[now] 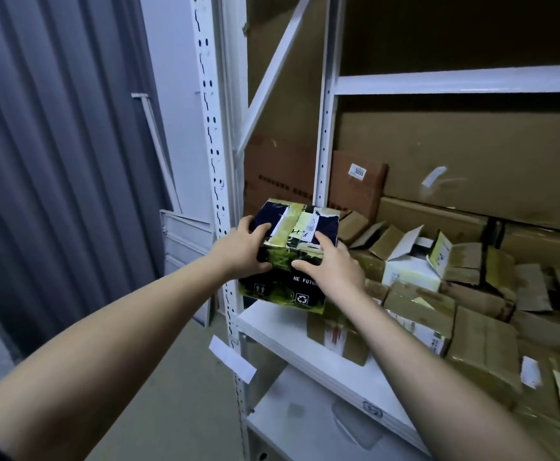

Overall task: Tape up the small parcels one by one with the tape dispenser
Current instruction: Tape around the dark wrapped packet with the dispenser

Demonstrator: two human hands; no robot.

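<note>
A small dark-blue and green parcel (291, 227), wrapped in shiny tape with a white label on top, is held above the left end of the white shelf (272, 324). My left hand (242, 249) grips its left side, thumb on the front face. Fingers over the top, my right hand (333, 264) grips the parcel's front right corner. No tape dispenser shows in this view.
Several small cardboard parcels (418, 314), some with open flaps, are piled on the shelf to the right. Large brown cartons (471, 168) stand behind them. A white perforated rack post (215, 168) rises left of the parcel. A grey corrugated wall (55, 161) fills the left.
</note>
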